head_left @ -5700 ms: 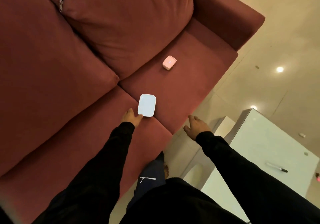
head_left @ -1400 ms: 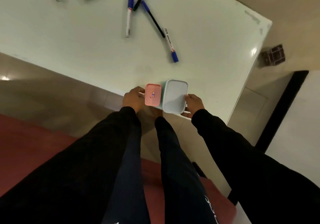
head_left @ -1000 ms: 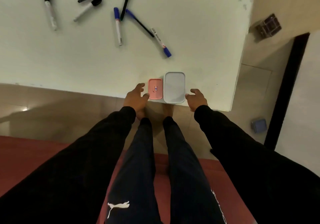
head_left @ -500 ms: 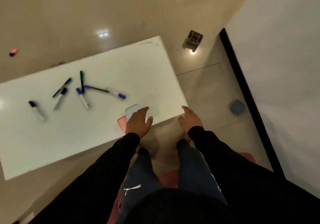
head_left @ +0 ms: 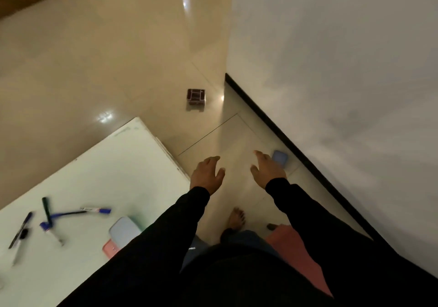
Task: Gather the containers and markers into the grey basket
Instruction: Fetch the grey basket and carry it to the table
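A white container (head_left: 124,233) and a smaller pink container (head_left: 111,248) lie side by side on the white table (head_left: 99,169) near its front edge, partly behind my left sleeve. Several markers (head_left: 71,213) are scattered on the table to their left. A blue container (head_left: 280,158) sits on the floor by the wall, just beyond my right hand (head_left: 266,170). My left hand (head_left: 206,174) hovers over the floor past the table's corner. Both hands are open and hold nothing. No grey basket is in view.
A small dark box-like holder (head_left: 196,96) stands on the tiled floor further ahead. A white wall with a black skirting (head_left: 296,150) runs along the right. A red sofa edge (head_left: 294,252) is by my right leg. My bare foot (head_left: 235,220) is on the floor.
Both hands have left the two containers on the table and swung right, out over the floor. My view has turned right, towards the wall and the blue container.
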